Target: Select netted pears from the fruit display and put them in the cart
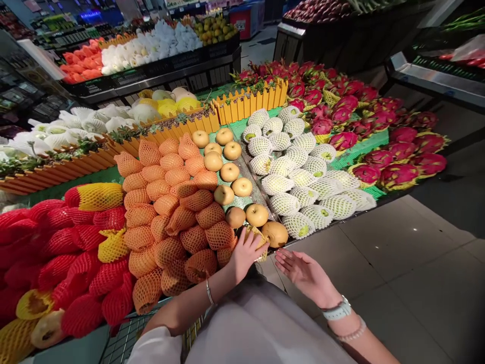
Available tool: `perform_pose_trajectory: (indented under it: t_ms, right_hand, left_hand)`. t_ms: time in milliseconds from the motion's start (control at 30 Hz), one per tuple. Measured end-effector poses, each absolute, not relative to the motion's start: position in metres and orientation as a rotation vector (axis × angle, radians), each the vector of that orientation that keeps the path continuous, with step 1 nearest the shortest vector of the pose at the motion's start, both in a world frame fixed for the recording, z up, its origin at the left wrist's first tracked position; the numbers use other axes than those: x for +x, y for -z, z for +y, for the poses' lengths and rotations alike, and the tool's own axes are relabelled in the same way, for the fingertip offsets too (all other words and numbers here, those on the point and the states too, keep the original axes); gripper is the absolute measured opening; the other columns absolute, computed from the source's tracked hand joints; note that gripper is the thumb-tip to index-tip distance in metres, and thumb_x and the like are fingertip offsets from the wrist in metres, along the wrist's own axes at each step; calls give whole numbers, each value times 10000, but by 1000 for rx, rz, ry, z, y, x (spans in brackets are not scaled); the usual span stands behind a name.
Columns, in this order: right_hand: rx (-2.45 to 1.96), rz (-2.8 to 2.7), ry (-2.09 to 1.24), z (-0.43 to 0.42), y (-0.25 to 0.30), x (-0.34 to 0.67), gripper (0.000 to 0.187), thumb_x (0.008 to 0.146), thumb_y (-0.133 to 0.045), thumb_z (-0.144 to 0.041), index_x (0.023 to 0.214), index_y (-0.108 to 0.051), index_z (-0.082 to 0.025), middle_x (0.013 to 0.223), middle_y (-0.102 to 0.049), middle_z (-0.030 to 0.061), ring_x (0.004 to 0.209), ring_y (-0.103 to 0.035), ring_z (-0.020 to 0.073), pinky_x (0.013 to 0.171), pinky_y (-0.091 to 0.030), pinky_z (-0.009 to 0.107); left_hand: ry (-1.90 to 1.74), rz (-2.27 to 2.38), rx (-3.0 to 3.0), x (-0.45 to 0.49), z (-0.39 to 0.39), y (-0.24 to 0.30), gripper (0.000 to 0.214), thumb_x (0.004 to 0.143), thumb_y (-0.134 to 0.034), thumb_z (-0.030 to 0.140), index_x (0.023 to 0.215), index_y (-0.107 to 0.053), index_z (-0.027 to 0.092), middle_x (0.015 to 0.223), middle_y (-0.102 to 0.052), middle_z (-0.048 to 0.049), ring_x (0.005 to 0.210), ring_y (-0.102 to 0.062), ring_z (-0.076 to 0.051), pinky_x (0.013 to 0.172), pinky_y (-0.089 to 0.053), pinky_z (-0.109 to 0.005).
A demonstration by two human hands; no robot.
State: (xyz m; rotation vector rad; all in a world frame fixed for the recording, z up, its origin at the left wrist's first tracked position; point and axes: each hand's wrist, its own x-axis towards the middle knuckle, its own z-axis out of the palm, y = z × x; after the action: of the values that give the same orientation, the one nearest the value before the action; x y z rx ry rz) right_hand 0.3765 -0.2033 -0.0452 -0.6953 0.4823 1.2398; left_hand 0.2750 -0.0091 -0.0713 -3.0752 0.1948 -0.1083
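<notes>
My left hand (245, 253) is closed around a pear in a yellow foam net (258, 238) at the near edge of the fruit stand. Just to its right my right hand (303, 270) hovers open, palm up and fingers stretched, holding nothing. Bare golden pears (227, 172) lie in a column on the mesh above my hands, the nearest one (275, 233) right beside the netted pear. To the left sits a pile of fruit in orange foam nets (170, 212).
Fruit in white nets (299, 177) fills the section to the right, with dragon fruit (364, 131) beyond. Red and yellow netted fruit (76, 253) lies at the left. Yellow picket dividers (246, 103) cross the stand. Tiled floor (409, 273) lies to my right.
</notes>
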Motion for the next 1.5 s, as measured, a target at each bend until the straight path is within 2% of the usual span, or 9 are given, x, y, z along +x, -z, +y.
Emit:
perform_pose_trajectory:
  t_ms: [233,500,700,833,933,1067,1200,1333,1500]
  right_hand:
    - [-686,423,-1258,-172,34,368,119,857,-607,-163,848,-725,-153,948,-750,93,978,-700,192,1026,-527,344]
    - [-709,393,-1328,-154,52,378,158,869,-583,-178,804,-720,-134,801,-721,92,798,-695,195,939,-550,362]
    - [-711,363,-1482,-184,43,393,215,875,-594,-224,965,-733,-88,1020,-750,152,1039,-695,220,1033,-505,356]
    - [-737,424,-1380,-185,43,391,209,828,-575,-127,962,-737,-133,1015,-763,93,1049,-696,178,1041,-513,311]
    - [-768,462,-1380,-185,47,386,232,820,-562,-111,956,-738,-177,1038,-768,54,1048,-700,156,1028,-529,302]
    - [-864,519,-1389,-201,55,386,286,802,-567,-154,1019,-744,-215,1151,-749,52,1136,-671,170,1015,-547,323]
    - [-1137,274,-1270,-210,64,382,159,778,-673,-229,904,-763,-265,948,-762,10,892,-694,173,822,-583,290]
    - [-1655,-396,-1283,-200,69,375,280,736,-722,-385,959,-793,-230,898,-767,47,765,-665,207,735,-538,303]
    - [-2363,-993,-1093,-187,73,381,567,821,-544,-540,1240,-725,-205,801,-783,66,847,-722,329,691,-533,383]
  left_hand:
    - [40,48,-3338,276,1,56,715,825,-665,400,1491,-455,247,1611,-361,-167,1478,-325,-396,1195,-173,-682]
    - [248,-42,-3138,277,-18,77,420,966,-527,278,1384,-564,255,1457,-575,-125,1375,-507,-337,1153,-368,-596]
    - [228,-89,-3177,277,-28,86,449,996,-446,189,1437,-505,245,1410,-622,-102,1374,-521,-299,1150,-406,-557]
    - [106,10,-3426,269,-25,59,679,922,-567,286,1548,-325,183,1595,-386,-181,1512,-271,-379,1185,-269,-664]
    - [305,-20,-3621,241,-21,41,685,949,-524,355,1556,-276,156,1621,-306,-222,1535,-217,-354,1193,-286,-619]
    - [1304,-1008,-3369,170,-27,60,391,1011,-384,290,1388,-476,241,1367,-606,-150,1327,-545,-249,1080,-474,-485]
    - [1853,-2329,-2243,93,-53,105,305,966,-465,446,1072,-605,196,1067,-673,-98,1039,-652,-224,965,-526,-419]
    - [1836,-2792,-1515,35,-78,141,385,930,-406,532,962,-584,192,919,-647,-53,830,-642,-185,794,-548,-342]
    - [1473,-3183,-1258,-42,-97,182,311,934,-468,446,848,-625,192,818,-673,-40,793,-666,-180,769,-546,-314]
